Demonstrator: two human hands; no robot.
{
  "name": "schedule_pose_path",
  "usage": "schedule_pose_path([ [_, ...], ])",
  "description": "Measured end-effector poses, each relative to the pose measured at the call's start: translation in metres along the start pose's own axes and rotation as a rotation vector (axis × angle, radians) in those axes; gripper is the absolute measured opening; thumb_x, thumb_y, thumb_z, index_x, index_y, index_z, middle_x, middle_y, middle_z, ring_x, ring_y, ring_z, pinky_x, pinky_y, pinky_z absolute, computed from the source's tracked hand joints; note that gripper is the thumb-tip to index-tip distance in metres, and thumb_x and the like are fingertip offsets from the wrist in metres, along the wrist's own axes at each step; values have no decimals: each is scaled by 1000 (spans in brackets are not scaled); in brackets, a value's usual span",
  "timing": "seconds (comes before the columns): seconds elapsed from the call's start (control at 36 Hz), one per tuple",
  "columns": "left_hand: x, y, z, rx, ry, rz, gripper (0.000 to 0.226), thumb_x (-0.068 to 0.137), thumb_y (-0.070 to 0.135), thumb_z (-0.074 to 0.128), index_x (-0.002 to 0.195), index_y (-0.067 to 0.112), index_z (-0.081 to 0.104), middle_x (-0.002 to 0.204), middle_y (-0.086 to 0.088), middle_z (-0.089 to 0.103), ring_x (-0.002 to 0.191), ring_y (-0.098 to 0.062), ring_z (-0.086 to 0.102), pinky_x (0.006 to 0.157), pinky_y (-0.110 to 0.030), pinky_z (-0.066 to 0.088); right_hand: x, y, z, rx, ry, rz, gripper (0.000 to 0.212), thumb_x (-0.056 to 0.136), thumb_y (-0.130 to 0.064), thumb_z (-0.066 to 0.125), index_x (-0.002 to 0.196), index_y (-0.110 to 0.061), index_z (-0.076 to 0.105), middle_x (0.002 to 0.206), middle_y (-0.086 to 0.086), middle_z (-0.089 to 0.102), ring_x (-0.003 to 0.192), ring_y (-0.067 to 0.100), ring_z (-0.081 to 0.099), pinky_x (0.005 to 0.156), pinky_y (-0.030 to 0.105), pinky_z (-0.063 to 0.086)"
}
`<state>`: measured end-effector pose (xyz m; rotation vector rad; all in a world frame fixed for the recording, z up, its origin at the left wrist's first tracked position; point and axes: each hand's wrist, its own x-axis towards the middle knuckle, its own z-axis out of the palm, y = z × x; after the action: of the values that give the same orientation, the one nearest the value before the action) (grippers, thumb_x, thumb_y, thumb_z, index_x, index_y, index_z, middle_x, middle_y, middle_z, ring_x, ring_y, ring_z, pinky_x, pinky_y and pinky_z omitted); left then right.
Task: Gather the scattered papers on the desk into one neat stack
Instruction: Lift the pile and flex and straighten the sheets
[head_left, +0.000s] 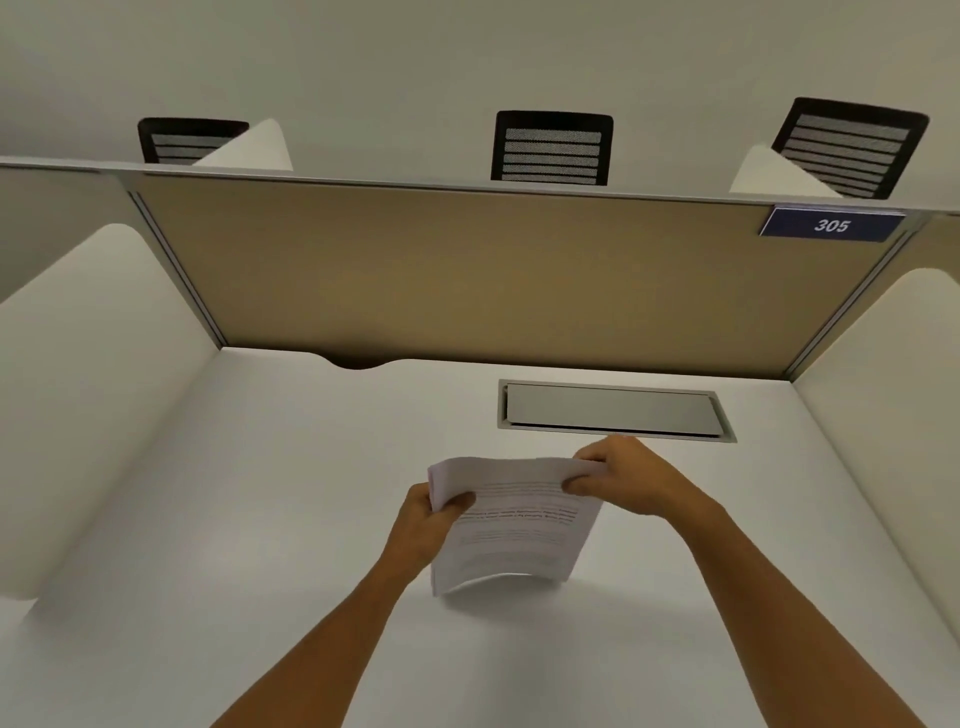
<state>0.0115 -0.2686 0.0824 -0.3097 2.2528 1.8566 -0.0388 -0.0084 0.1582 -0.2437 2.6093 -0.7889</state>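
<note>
Low in the centre of the frame, both hands hold the stack of papers above the white desk. The left hand pinches the stack's upper left corner, thumb on top. The right hand pinches its upper right corner. Beyond them sits a grey cable hatch, below the tan partition.

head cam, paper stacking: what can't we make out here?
- Printed text on the papers: blurred, unreadable.
- Sheet count: edges merge.
- Left hand fingers: behind the papers.
- Desk near edge: cut off by the frame bottom.
- Under the closed cable flap: hidden.
</note>
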Motion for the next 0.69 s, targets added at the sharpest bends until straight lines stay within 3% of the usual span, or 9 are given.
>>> schedule_pose_path([
  [0.11, -1, -5, -7, -50, 26, -29, 4, 89, 23, 68, 90, 25, 71, 94, -7, 75, 88, -24, 69, 73, -30, 53, -10, 23, 27, 453, 157, -46, 8, 85, -22, 76, 91, -18, 77, 84, -5, 77, 84, 19, 74, 77, 36, 63],
  [0.22, -2, -11, -9, -63, 36, -46, 5, 90, 21, 67, 91, 24, 71, 94, -8, 75, 89, -25, 69, 73, -31, 55, -21, 26, 60, 773, 145, -16, 18, 82, -5, 77, 93, -19, 78, 90, 0, 78, 89, 19, 74, 78, 30, 62],
  [0.33, 0, -13, -11, -55, 22, -46, 6, 87, 27, 70, 93, 27, 71, 92, -4, 75, 87, -22, 70, 72, -32, 57, -21, 31, 92, 806, 100, 41, 22, 84, -13, 78, 99, -29, 78, 98, -3, 78, 96, 19, 73, 85, 36, 61],
  [0.44, -1, -18, -12, -3, -51, -21, 39, 76, 38, 69, 111, 22, 68, 100, -4, 75, 95, -24, 71, 81, -41, 61, -14, 33, 111, 768, 119, 85, 18, 85, -33, 72, 100, -43, 74, 101, -6, 77, 97, 17, 72, 86, 42, 61],
  [0.53, -2, -20, -12, -9, -23, -23, 35, 75, 38, 68, 107, 25, 69, 101, -5, 75, 96, -25, 70, 83, -44, 60, -8, 36, 117, 762, 134, 95, 24, 82, -41, 68, 105, -38, 72, 101, -6, 77, 97, 17, 72, 88, 48, 60],
  [0.61, -2, -20, -11, -33, 16, -14, 20, 77, 29, 72, 96, 36, 70, 93, 3, 76, 89, -17, 72, 77, -37, 62, -5, 37, 116, 750, 160, 88, 26, 81, -39, 68, 106, -35, 72, 100, -4, 76, 96, 19, 72, 87, 47, 61],
  [0.69, -3, -23, -12, -57, 35, 8, 28, 84, 11, 73, 99, 35, 70, 93, 4, 77, 88, -12, 72, 71, -27, 61, -4, 41, 117, 773, 185, 68, 26, 86, -32, 69, 112, -37, 70, 101, -4, 76, 98, 19, 71, 86, 42, 61],
])
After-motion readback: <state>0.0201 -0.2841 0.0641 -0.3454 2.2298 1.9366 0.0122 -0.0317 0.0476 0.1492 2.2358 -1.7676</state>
